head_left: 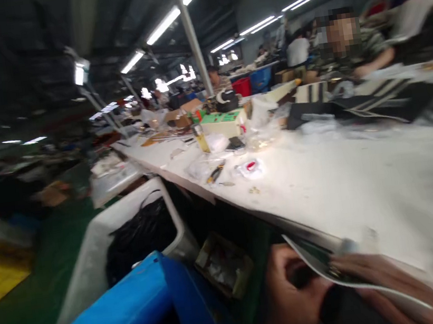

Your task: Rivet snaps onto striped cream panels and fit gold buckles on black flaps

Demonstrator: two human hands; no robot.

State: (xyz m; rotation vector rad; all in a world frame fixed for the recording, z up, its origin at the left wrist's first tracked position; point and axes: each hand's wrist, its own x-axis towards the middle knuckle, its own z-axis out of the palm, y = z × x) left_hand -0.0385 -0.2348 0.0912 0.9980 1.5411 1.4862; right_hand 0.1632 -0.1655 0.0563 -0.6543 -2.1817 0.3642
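Note:
At the table's front edge, my left hand (292, 295) is closed, thumb and fingers pinching a thin, bendy sheet (313, 263) with a pale edge and a dark face. My right hand (395, 279) lies along the other side of the same sheet, fingers pressed against it. A small brass-coloured bit (335, 272) shows by the right fingertips; blur hides what it is. Below the hands the dark part of the piece runs out of the frame.
The white table (362, 180) carries pliers (217, 172), a white wad with a red spot (250, 167), small brass pieces (254, 190) and a green-topped box (224, 121). Left are a white bin (89, 258) and blue bin (112, 308). A person (369, 49) sits across.

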